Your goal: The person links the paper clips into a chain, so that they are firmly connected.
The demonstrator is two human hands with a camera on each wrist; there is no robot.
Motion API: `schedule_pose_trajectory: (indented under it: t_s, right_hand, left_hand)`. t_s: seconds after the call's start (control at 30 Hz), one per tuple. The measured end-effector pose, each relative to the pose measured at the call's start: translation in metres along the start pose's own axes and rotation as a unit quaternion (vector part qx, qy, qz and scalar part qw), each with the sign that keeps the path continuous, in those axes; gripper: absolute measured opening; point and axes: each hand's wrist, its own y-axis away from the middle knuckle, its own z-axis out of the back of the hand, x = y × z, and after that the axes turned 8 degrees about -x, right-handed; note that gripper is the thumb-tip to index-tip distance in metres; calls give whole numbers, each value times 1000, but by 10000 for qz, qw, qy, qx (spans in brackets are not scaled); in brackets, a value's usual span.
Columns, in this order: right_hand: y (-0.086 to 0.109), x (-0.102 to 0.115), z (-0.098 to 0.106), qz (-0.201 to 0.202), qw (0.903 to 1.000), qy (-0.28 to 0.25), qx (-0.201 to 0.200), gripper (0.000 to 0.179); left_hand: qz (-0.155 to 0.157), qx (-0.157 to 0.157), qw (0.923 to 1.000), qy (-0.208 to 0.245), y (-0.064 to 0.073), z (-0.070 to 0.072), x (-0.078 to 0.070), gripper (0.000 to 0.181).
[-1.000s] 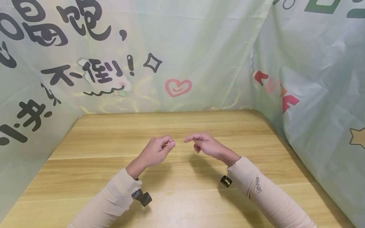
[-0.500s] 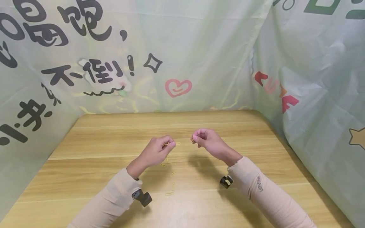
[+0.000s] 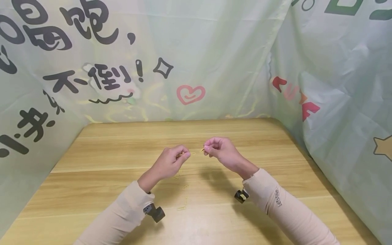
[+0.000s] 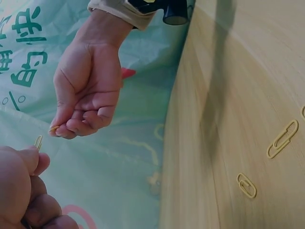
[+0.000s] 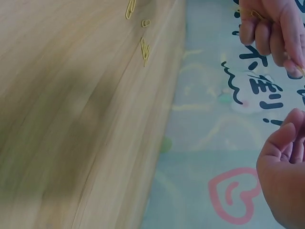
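Observation:
Above the table, my left hand (image 3: 173, 161) pinches a yellow paper clip (image 3: 192, 153) between thumb and index finger, its looped end pointing right. In the left wrist view this paper clip (image 4: 38, 141) stands up from the fingertips. More yellow wire (image 5: 257, 14) shows against the left hand's curled fingers in the right wrist view. Facing it, my right hand (image 3: 225, 153) pinches another yellow paper clip (image 3: 202, 150), mostly covered by thumb and fingertips. A small gap separates the two clips. Several yellow paper clips lie below, among them one paper clip (image 4: 282, 139) and a smaller-looking one (image 4: 247, 185).
The wooden table (image 3: 251, 136) carries a loose row of yellow paper clips (image 3: 181, 208) in front of the hands. A printed pale green cloth (image 3: 226, 68) hangs behind and along both sides. Black wrist cameras (image 3: 155, 213) sit on the sleeves.
My right hand's index finger, stretched out a second ago, has curled in against the thumb. A clip now pokes from its fingertips, closer to the left hand's clip. The left hand barely moved.

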Motion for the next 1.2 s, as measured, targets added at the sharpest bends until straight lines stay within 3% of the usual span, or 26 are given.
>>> schedule_pose_trajectory:
  t_s: [0.17,0.43,0.87,1.2]
  right_hand:
    - [2,4,-4,64,9999,-102,-64,10]
    - [5,9,-11,121,9989,-433,-134,3]
    - [10,13,-17,242,9977,-601,-173,4]
    - [8,14,-21,321,9974,-648,-71,4]
  left_hand:
    - [-272,-225,9993,-72,-1,-2,1,8]
    - [-1031,-949,9900,-143,-2,-5,6,7]
    - [-1197,-1116,9865,13,-3,-12,8,4]
    - [-1388,-1291,9818,103,-3,-14,12,23]
